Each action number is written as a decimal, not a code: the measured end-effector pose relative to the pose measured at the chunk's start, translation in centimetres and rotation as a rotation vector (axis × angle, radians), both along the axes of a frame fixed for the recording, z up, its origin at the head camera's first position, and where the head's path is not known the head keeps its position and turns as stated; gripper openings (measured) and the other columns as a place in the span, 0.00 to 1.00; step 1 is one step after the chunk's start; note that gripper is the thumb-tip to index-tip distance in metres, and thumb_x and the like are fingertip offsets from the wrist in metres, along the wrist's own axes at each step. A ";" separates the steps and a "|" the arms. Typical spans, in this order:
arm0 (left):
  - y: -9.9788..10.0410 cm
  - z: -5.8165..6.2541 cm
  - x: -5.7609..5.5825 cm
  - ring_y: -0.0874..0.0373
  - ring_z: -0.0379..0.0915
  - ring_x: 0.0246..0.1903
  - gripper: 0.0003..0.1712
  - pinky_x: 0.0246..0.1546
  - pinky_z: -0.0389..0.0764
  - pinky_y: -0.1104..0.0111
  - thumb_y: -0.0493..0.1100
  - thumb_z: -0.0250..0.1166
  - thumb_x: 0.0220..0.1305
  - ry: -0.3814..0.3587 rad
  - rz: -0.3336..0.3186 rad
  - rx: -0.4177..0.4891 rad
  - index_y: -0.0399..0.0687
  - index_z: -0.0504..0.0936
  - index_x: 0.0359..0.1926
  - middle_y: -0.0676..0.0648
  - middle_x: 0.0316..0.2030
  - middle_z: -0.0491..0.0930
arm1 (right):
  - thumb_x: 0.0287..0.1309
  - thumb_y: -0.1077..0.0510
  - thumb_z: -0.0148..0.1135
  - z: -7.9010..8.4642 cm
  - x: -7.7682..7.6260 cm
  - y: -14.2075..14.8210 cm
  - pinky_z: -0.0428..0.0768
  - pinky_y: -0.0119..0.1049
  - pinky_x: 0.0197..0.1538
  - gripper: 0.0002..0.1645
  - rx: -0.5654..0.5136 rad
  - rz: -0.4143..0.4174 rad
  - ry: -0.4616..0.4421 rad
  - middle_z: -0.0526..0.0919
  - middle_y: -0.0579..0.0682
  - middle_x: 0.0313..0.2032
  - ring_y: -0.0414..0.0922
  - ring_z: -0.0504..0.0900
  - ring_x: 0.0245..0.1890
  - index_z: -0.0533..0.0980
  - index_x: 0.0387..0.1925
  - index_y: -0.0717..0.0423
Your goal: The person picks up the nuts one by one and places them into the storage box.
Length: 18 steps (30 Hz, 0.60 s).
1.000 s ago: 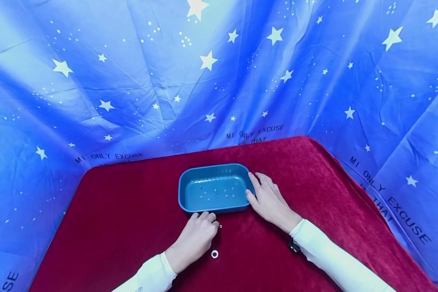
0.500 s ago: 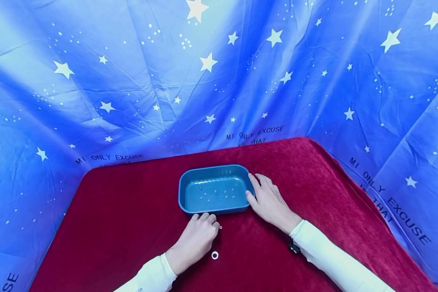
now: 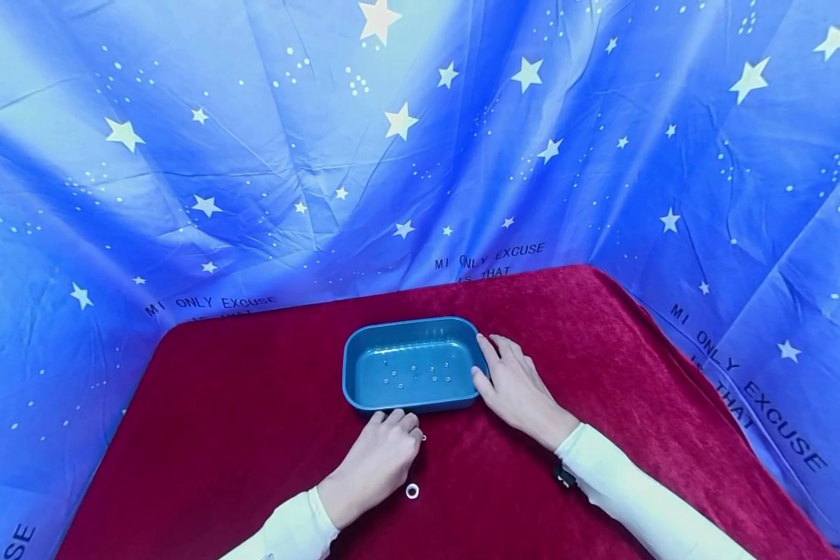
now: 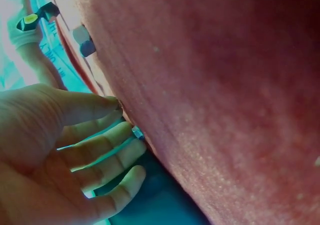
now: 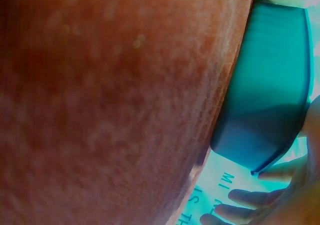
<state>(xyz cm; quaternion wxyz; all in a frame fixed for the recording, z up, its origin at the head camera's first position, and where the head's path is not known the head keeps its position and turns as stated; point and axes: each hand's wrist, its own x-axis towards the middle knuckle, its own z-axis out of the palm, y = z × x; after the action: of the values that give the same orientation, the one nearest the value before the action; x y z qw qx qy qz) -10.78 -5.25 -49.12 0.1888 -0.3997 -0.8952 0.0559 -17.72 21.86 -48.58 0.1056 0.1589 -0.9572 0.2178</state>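
Observation:
A blue rectangular plastic box [image 3: 414, 406] stands on the red cloth, with several tiny metal nuts [image 3: 414, 368] scattered on its floor. My right hand [image 3: 521, 389] rests at the box's right end, thumb and index finger touching the rim, the other fingers spread outside. In front of the box my left hand [image 3: 380, 459] is low over the cloth, fingers loosely bent. A small metal nut [image 4: 137, 132] lies right by its fingertips, partly hidden in the head view. Closer to me lies a larger hex nut [image 3: 412, 491], also seen in the left wrist view.
Red velvet cloth [image 3: 252, 435] covers the table. A blue curtain [image 3: 287, 155] with white stars hangs behind and along the sides. On the right wrist sits a black band [image 3: 565, 473].
My left hand has shifted slightly to the right, so its fingertips now partly cover the small nut. The right hand and the box stay in place.

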 end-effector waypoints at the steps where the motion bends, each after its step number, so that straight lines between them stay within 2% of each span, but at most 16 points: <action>1: 0.0 0.0 0.0 0.56 0.78 0.39 0.04 0.34 0.76 0.64 0.39 0.75 0.63 0.000 -0.003 -0.002 0.51 0.93 0.39 0.52 0.34 0.81 | 0.78 0.48 0.58 0.0 0.0 0.0 0.70 0.68 0.74 0.42 0.000 0.000 0.000 0.69 0.72 0.75 0.68 0.66 0.77 0.63 0.83 0.66; 11: 0.1 1.1 0.7 0.57 0.77 0.40 0.04 0.35 0.76 0.65 0.40 0.76 0.61 0.008 -0.035 -0.008 0.52 0.91 0.37 0.53 0.37 0.83 | 0.78 0.48 0.59 -0.2 0.0 0.0 0.71 0.68 0.74 0.42 0.002 0.001 0.009 0.70 0.72 0.75 0.68 0.67 0.76 0.64 0.82 0.66; 18: 0.5 2.3 1.5 0.57 0.77 0.47 0.03 0.37 0.78 0.66 0.42 0.78 0.62 -0.008 -0.090 0.036 0.55 0.90 0.34 0.54 0.43 0.85 | 0.78 0.48 0.59 -0.1 0.0 0.0 0.71 0.68 0.74 0.42 0.001 -0.005 0.009 0.70 0.71 0.75 0.68 0.68 0.76 0.64 0.82 0.65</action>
<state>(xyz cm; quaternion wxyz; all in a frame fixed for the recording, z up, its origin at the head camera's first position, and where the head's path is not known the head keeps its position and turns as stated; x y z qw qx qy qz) -9.31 -4.77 -46.83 0.1945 -0.4362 -0.8781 0.0298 -17.73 21.83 -48.70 0.1104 0.1574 -0.9572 0.2165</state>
